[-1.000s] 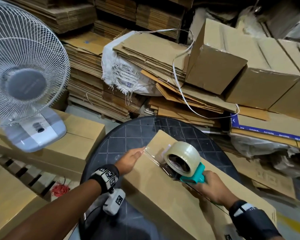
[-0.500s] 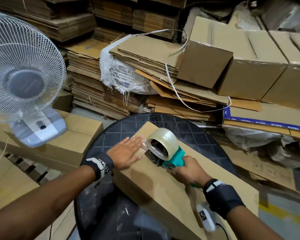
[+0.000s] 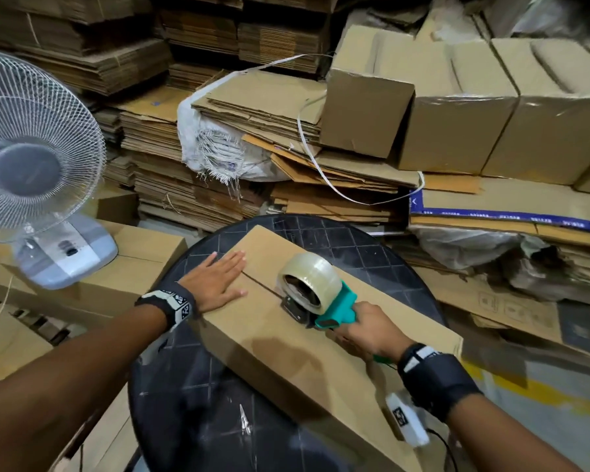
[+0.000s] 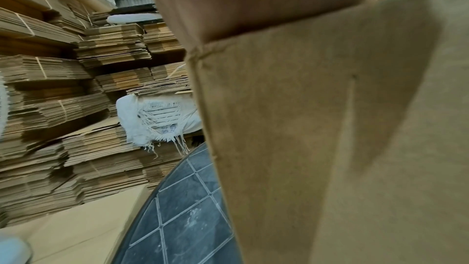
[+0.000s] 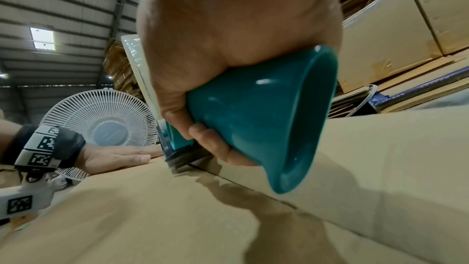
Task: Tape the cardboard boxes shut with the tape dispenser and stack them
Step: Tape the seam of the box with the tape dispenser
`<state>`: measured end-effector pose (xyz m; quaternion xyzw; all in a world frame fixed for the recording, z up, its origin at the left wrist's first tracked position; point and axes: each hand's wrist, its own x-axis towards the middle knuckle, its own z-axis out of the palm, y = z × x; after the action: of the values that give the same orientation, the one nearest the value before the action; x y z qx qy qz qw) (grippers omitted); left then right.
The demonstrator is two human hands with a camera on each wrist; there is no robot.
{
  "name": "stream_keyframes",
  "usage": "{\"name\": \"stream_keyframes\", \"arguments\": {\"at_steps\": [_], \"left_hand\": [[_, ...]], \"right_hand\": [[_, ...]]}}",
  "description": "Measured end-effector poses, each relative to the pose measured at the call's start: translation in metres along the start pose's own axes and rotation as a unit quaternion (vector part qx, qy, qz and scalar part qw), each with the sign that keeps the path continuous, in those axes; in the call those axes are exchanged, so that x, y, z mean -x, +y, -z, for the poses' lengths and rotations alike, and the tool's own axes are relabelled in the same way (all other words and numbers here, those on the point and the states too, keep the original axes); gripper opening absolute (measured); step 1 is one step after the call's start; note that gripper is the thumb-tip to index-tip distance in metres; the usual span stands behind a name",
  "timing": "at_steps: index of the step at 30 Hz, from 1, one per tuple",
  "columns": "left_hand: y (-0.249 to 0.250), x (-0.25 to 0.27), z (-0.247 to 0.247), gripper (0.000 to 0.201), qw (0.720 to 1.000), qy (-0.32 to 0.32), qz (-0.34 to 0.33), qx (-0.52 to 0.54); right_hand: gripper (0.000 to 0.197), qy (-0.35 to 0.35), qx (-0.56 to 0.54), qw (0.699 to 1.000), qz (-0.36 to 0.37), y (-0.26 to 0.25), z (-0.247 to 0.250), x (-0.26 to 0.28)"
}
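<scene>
**Tape run under way on long carton**

Stacks of flattened cardboard [image 3: 143, 144] fill the view from nine to twelve o'clock, with a torn white sack [image 3: 215, 148] slumped against them. Taped cartons [image 3: 457, 107] sit in a row at one to two o'clock; what they hold cannot be seen. A round black counter [image 3: 198, 403] carries a long cardboard box [image 3: 286, 352] lying diagonally from eleven to five o'clock, its top flaps folded down and meeting along a centre seam, its contents hidden. A white fan [image 3: 31, 158] stands on another box [image 3: 143, 264] at nine o'clock.

The left hand [image 3: 218, 282] lies flat, fingers straight, pressing the top of the long carton at its far end, beside the seam. The right hand [image 3: 368, 330] is clenched around the teal handle of the tape dispenser [image 3: 321, 294], whose clear roll stands upright and whose black mouth touches the seam at the middle of the lid. The right wrist view shows the fingers [image 5: 215, 144] wrapped under the handle.

Half a second ago the dispenser stood close against the left hand near the carton's far end; it has since travelled back along the seam toward the person, opening a gap between the two hands, while the left palm stays flat on the lid.
</scene>
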<state>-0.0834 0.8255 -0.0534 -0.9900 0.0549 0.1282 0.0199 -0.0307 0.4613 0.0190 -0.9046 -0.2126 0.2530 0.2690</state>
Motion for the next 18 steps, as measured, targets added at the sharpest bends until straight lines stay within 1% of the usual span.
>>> {"name": "stream_keyframes", "arguments": {"at_steps": [2,5,8,10,12,14,16,18], "left_hand": [[0.002,0.000,0.001,0.111,1.000,0.005,0.006,0.003],[0.005,-0.003,0.001,0.114,1.000,0.002,0.016,0.005],[0.004,-0.004,-0.001,0.114,1.000,0.007,0.023,-0.005],[0.004,-0.003,-0.001,0.114,1.000,0.001,0.029,0.000],[0.007,-0.003,0.001,0.113,0.999,-0.010,0.032,-0.004],[0.013,-0.003,0.007,0.104,0.998,-0.035,0.047,-0.010],[0.023,-0.005,0.015,0.087,0.995,-0.062,0.079,-0.023],[0.039,-0.005,0.022,0.084,0.991,-0.067,0.112,-0.042]], "right_hand": [[0.017,-0.005,-0.014,1.000,0.006,0.003,0.003,0.003],[0.015,-0.012,-0.007,1.000,0.000,0.012,0.007,0.015],[0.014,-0.021,-0.015,0.999,-0.019,0.034,0.016,0.034],[0.012,-0.015,-0.014,0.999,-0.036,0.052,0.024,0.051],[0.015,-0.009,-0.003,0.999,-0.049,0.069,0.027,0.066],[0.021,0.000,0.014,0.999,-0.047,0.080,0.027,0.074],[0.023,0.005,0.031,0.999,-0.037,0.083,0.025,0.076],[0.021,0.000,0.022,0.999,-0.033,0.081,0.025,0.077]]}}
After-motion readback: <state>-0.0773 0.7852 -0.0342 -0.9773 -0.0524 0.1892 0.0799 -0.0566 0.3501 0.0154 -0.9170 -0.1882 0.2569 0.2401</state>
